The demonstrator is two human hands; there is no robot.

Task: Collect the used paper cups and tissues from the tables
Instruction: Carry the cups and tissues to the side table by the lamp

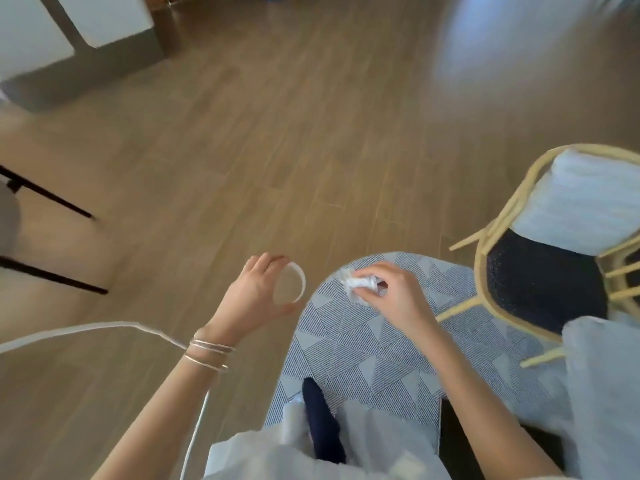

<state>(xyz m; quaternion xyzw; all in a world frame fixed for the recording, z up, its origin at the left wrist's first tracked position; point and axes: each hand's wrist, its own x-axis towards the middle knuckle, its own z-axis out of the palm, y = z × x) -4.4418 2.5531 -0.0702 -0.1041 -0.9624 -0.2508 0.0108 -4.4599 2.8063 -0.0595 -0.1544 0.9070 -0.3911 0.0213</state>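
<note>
The cup (289,287) sits mouth-up in the left hand (252,296), whose grip is curled round its wall, above the wooden floor (277,150). Just beside it, the crumpled tissue (360,284) is pinched in the grip of the right hand (398,296), over the edge of a patterned rug (363,348). Bangles (209,353) ring the left wrist. A yellow-framed chair (540,282) stands to the right.
</note>
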